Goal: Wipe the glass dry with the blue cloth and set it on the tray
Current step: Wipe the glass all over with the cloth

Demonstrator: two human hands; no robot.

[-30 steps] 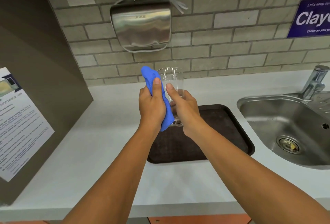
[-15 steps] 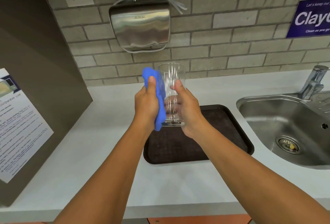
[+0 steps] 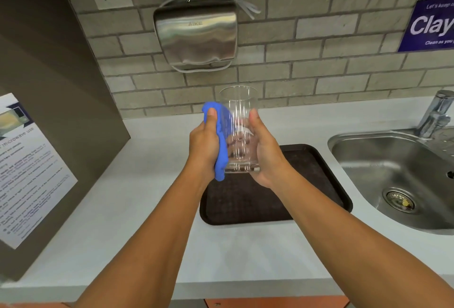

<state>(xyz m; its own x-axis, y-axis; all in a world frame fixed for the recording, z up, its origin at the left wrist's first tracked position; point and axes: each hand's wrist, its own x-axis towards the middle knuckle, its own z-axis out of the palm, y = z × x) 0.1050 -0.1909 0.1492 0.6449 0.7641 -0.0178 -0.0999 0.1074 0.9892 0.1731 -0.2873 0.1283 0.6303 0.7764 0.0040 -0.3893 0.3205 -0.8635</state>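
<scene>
Glass (image 3: 239, 133) now sitting higher and more upright than second ago, above tray (image 3: 317, 185) (not touching). Right hand (image 3: 266, 153) gripping it; left hand (image 3: 205, 145) pressing blue cloth (image 3: 221, 135) against side. Wiping continuing, placing not yet.

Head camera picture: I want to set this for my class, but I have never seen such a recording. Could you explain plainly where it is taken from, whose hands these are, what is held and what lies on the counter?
No machine here: a person wears a camera on the head, looking forward and down, so you see their own two arms. The right hand holds a clear glass upright in the air. The left hand presses a blue cloth against its side. Below them, on the white counter, lies a dark tray with nothing visible on it. To the right is a steel sink with its tap.
</scene>
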